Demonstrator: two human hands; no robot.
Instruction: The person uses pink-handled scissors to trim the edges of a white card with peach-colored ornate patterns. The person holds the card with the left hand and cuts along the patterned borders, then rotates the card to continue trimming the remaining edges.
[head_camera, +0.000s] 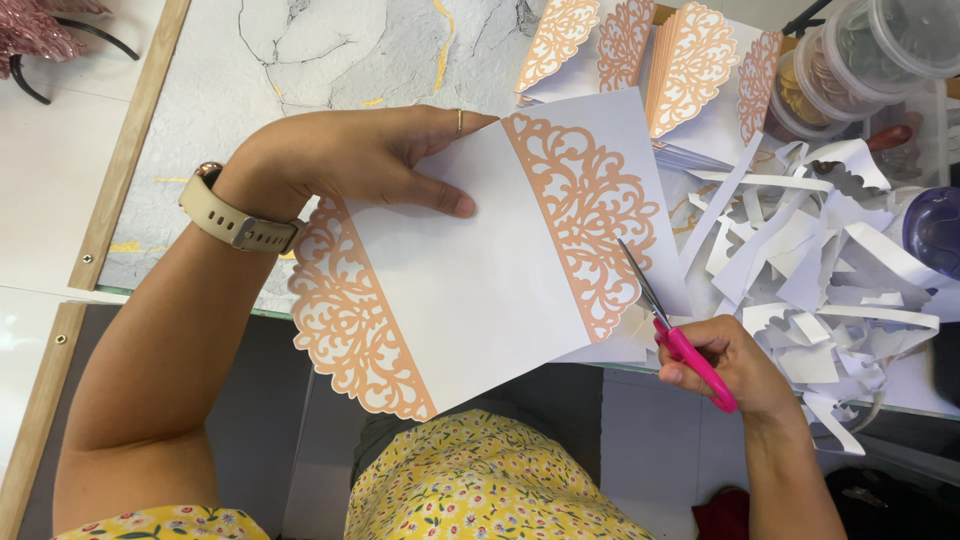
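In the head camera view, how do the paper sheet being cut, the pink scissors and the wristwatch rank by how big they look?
1. Paper sheet, by far the largest.
2. Pink scissors and wristwatch: these look much alike in extent, so I would not rank one above the other.

Beige-strapped watch (232, 217) on the left wrist, thin ring (459, 122) on one finger, yellow floral-print garment (480, 485) with short sleeves.
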